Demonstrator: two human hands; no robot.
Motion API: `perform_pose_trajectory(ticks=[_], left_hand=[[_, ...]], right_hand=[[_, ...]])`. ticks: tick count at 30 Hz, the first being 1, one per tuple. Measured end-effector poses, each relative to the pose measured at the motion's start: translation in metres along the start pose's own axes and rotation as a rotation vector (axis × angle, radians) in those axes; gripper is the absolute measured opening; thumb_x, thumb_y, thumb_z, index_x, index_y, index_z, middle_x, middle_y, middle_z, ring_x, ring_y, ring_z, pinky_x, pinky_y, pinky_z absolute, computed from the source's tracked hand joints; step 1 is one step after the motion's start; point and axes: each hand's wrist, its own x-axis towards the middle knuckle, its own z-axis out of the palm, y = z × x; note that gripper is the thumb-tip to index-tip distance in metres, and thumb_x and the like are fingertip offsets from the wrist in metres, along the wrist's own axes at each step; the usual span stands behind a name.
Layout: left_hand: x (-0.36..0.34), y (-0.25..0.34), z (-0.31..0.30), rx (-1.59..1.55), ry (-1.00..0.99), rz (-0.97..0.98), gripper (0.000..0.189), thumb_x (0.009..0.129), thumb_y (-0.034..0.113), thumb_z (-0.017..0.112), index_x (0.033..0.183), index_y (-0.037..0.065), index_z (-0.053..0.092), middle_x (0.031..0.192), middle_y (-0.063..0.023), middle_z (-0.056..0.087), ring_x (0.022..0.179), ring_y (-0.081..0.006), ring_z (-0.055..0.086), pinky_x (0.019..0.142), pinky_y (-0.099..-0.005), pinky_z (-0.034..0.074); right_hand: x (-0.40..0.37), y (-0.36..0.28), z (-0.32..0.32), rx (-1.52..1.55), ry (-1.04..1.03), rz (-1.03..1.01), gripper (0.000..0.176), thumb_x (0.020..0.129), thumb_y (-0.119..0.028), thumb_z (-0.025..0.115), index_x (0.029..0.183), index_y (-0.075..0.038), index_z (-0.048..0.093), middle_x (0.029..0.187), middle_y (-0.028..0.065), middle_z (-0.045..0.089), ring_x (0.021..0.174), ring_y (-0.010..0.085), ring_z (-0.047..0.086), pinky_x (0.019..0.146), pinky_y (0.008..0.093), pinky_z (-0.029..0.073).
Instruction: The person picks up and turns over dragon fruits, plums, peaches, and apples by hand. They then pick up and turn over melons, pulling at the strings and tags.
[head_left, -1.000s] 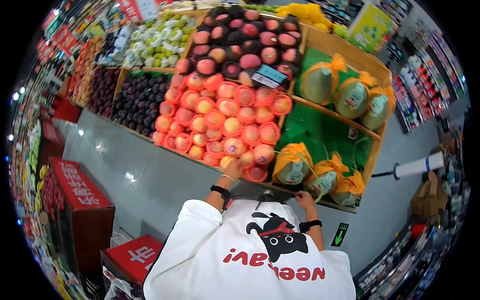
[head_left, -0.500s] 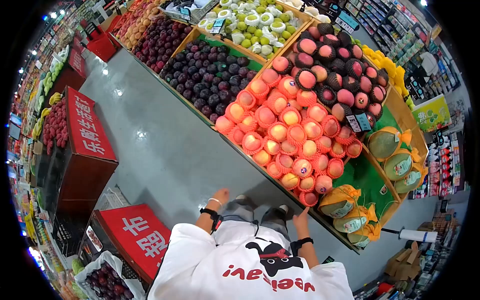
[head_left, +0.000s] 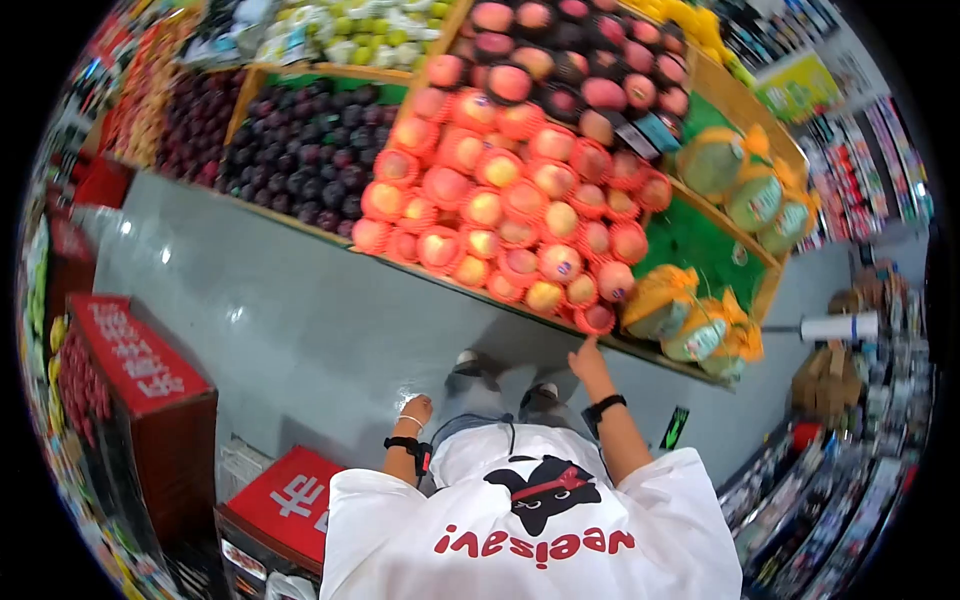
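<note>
My right hand [head_left: 588, 364] reaches out at the front edge of the fruit stand [head_left: 470, 290], index finger extended. Its fingertip is right by the lowest peach [head_left: 594, 319], in a red foam net, at the corner of a heap of peaches [head_left: 525, 200]. Nothing shows in that hand. Low at my side, beside my leg, hangs my left hand [head_left: 417, 408], fingers curled in and holding nothing visible. To the right of the peaches lie green melons [head_left: 662, 302] in orange wrapping. Dark plums [head_left: 300, 150] fill the compartment on the left.
Grey floor [head_left: 290, 300] runs between the stand and the red-topped display boxes [head_left: 135, 350] on the left. Peaches in black nets [head_left: 600, 90] lie farther back, behind a price tag [head_left: 645, 137]. Cardboard boxes [head_left: 826, 380] and shelves stand at the right.
My view has turned and come nearer the stand, so the fruit sits farther left. My right hand has moved up to the lowest peach; my left hand has dropped lower.
</note>
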Motion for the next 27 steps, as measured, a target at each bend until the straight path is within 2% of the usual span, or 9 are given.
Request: perform_pose_trajectory(ticks=[5, 10, 13, 15, 18, 21, 24, 25, 27], left_hand=[[0.028, 0.053, 0.001, 0.205, -0.203, 0.196, 0.025, 0.086, 0.019, 0.051, 0.103, 0.007, 0.065, 0.105, -0.0181, 0.065, 0.1, -0.0377, 0.06, 0.087, -0.0431, 0.048], [0.067, 0.119, 0.003, 0.457, -0.21, 0.392, 0.026, 0.083, 0.014, 0.055, 0.105, 0.005, 0.063, 0.1, -0.0224, 0.065, 0.097, -0.0402, 0.06, 0.085, -0.045, 0.049], [0.054, 0.202, 0.026, 0.71, -0.257, 0.391, 0.026, 0.081, 0.012, 0.055, 0.105, 0.003, 0.062, 0.103, -0.0245, 0.063, 0.098, -0.041, 0.06, 0.085, -0.045, 0.049], [0.05, 0.247, 0.061, 0.803, -0.284, 0.42, 0.026, 0.081, 0.011, 0.054, 0.105, 0.004, 0.062, 0.104, -0.0248, 0.063, 0.098, -0.0411, 0.06, 0.085, -0.0451, 0.05], [0.042, 0.295, 0.15, 0.852, -0.293, 0.739, 0.024, 0.079, 0.01, 0.052, 0.101, 0.005, 0.063, 0.097, -0.0232, 0.066, 0.09, -0.0411, 0.061, 0.079, -0.045, 0.051], [-0.004, 0.365, 0.23, 0.745, -0.776, 0.942, 0.026, 0.082, 0.012, 0.051, 0.103, 0.004, 0.063, 0.097, -0.0211, 0.066, 0.089, -0.0404, 0.062, 0.08, -0.0445, 0.05], [-0.033, 0.434, 0.292, 0.836, -1.025, 0.9, 0.026, 0.084, 0.014, 0.051, 0.105, 0.004, 0.063, 0.097, -0.022, 0.066, 0.09, -0.0409, 0.061, 0.081, -0.0438, 0.05], [-0.056, 0.472, 0.313, 0.938, -0.949, 0.956, 0.024, 0.084, 0.017, 0.053, 0.1, 0.004, 0.065, 0.101, -0.0211, 0.065, 0.097, -0.0381, 0.06, 0.085, -0.0409, 0.049], [-0.079, 0.525, 0.356, 1.072, -0.846, 1.153, 0.04, 0.083, 0.022, 0.061, 0.12, 0.009, 0.058, 0.119, -0.0225, 0.059, 0.108, -0.0356, 0.058, 0.093, -0.0393, 0.046]], right_hand=[[-0.034, 0.005, -0.029, 0.153, -0.077, -0.188, 0.036, 0.082, -0.025, 0.058, 0.113, -0.007, 0.055, 0.107, 0.0182, 0.064, 0.101, 0.0373, 0.059, 0.083, 0.0468, 0.048], [-0.089, 0.106, -0.042, 0.371, -0.128, -0.229, 0.037, 0.085, -0.028, 0.06, 0.115, -0.007, 0.054, 0.11, 0.0175, 0.062, 0.103, 0.0357, 0.059, 0.085, 0.0448, 0.047], [-0.133, 0.204, -0.056, 0.513, 0.089, -0.132, 0.038, 0.085, -0.027, 0.061, 0.116, -0.006, 0.054, 0.103, 0.0149, 0.064, 0.094, 0.0321, 0.062, 0.078, 0.0399, 0.05], [-0.174, 0.274, -0.07, 0.596, 0.212, -0.013, 0.036, 0.086, -0.026, 0.059, 0.117, -0.007, 0.054, 0.108, 0.0167, 0.062, 0.098, 0.0333, 0.06, 0.082, 0.0413, 0.048], [-0.248, 0.38, -0.062, 0.716, 0.376, 0.197, 0.034, 0.087, -0.024, 0.058, 0.116, -0.007, 0.055, 0.112, 0.0174, 0.062, 0.102, 0.0335, 0.059, 0.085, 0.0416, 0.048], [-0.321, 0.481, -0.025, 0.983, 0.556, 0.438, 0.035, 0.088, -0.021, 0.056, 0.118, -0.004, 0.054, 0.107, 0.0169, 0.064, 0.097, 0.0306, 0.062, 0.083, 0.0389, 0.049], [-0.405, 0.537, -0.002, 1.136, 0.64, 0.776, 0.035, 0.089, -0.019, 0.056, 0.12, -0.003, 0.053, 0.102, 0.0157, 0.066, 0.093, 0.0258, 0.064, 0.081, 0.0365, 0.05], [-0.424, 0.556, 0.016, 1.125, 0.65, 0.874, 0.035, 0.089, -0.018, 0.058, 0.12, -0.003, 0.053, 0.105, 0.0145, 0.065, 0.095, 0.024, 0.063, 0.081, 0.0362, 0.05], [-0.453, 0.61, 0.084, 1.327, 0.679, 0.983, 0.046, 0.088, -0.018, 0.062, 0.13, -0.01, 0.045, 0.112, 0.015, 0.063, 0.097, 0.0237, 0.062, 0.086, 0.0355, 0.05]])
